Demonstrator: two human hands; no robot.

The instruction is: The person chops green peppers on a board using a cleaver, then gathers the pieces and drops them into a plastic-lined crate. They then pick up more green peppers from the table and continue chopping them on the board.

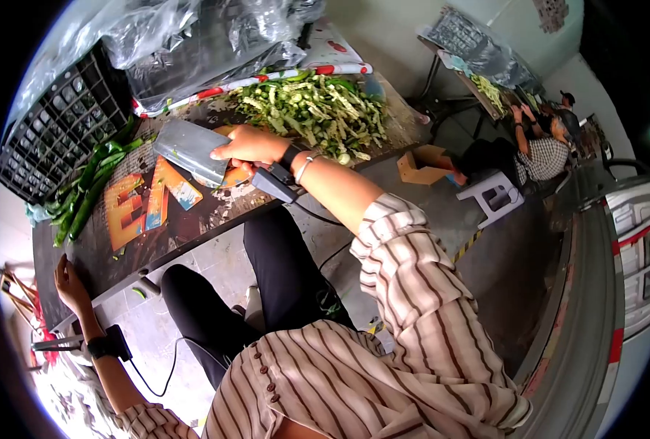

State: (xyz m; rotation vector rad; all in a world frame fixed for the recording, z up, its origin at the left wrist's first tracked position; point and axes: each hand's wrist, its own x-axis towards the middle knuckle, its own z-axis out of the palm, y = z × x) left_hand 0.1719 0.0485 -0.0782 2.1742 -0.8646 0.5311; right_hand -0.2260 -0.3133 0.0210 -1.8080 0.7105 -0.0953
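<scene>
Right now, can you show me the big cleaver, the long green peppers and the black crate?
Cleaver [191, 151]: head view, on the flat of its wide blade.
Long green peppers [90, 189]: head view, around the middle of the bunch.
Black crate [60, 130]: head view, on its grid wall.

Along the near edge of the table [98, 271], between the left hand [71, 287] by the near left corner and the cleaver [193, 148], a hand could pass low, since the printed letters [129, 212] there lie flat. The cleaver, gripped in the right hand [246, 148], bars the middle. Green peppers [89, 186] and a black crate [69, 121] obstruct the far left; plastic sheeting [215, 47] lines the far edge. Chopped vegetables [314, 113] crowd the right part, leaving a narrow strip at the right edge.
</scene>
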